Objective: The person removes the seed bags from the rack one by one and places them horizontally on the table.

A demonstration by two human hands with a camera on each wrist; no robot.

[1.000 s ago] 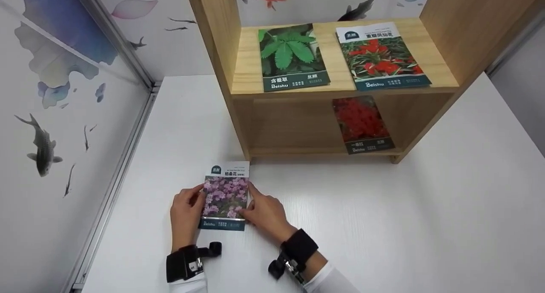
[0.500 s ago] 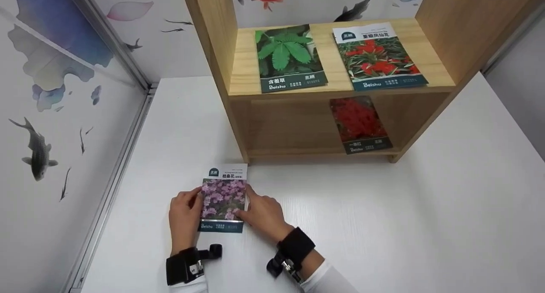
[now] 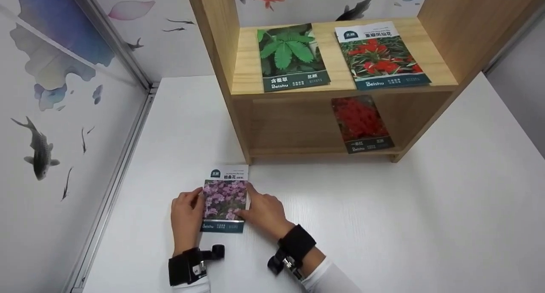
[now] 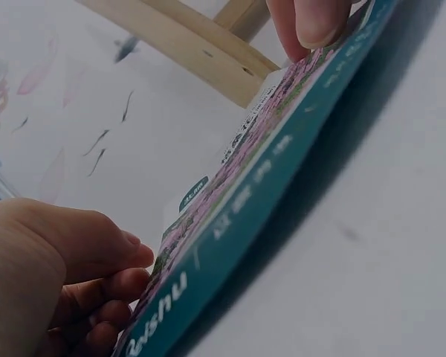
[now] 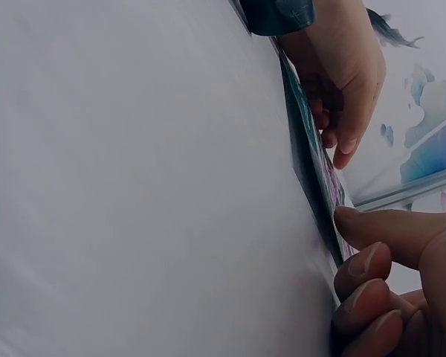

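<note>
A seed packet (image 3: pixel 225 199) with pink-purple flowers and a teal bottom band lies face up at the front left of the shelf, its near edge slightly raised over the white table in the left wrist view. At its left edge, my left hand (image 3: pixel 186 214) holds it between thumb and fingertips. The right hand (image 3: pixel 266 214) grips the opposite side, thumb on the printed face and index finger along the edge. From the right wrist view, the right thumb (image 5: pixel 383 229) presses the packet's face while the other fingers curl at its edge.
A wooden shelf (image 3: pixel 340 90) stands behind the hands. Its upper board bears a green-leaf packet (image 3: pixel 293 56) and a red-flower packet (image 3: pixel 381 56). Another red-flower packet (image 3: pixel 362 122) leans in the lower compartment. A panel wall (image 3: pixel 85 127) with painted fish borders the table (image 3: pixel 362 225) on the left.
The flower packet has shifted very slightly toward the person, with both hands keeping their hold at its sides. The packets on the shelf have stayed put.
</note>
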